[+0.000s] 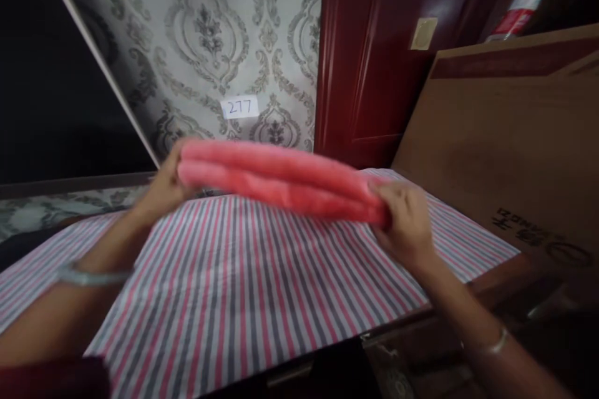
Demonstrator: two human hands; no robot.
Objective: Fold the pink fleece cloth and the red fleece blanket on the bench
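Observation:
A folded pink-red plush cloth (276,181), probably a towel, is stretched between my hands above a striped tablecloth (224,299). My left hand (168,181) grips its left end, and my right hand (405,218) is closed around the right end, which hangs a little lower. Two thick folded layers face me, one over the other. Motion blurs the cloth and both hands. The fingers behind the cloth are hidden.
A large cardboard box (505,131) stands at the right, with a plastic bottle (519,9) above it. A dark panel (60,75) fills the left. Behind are patterned wallpaper (206,31), a paper label marked 277 (240,107) and a dark red door (365,43).

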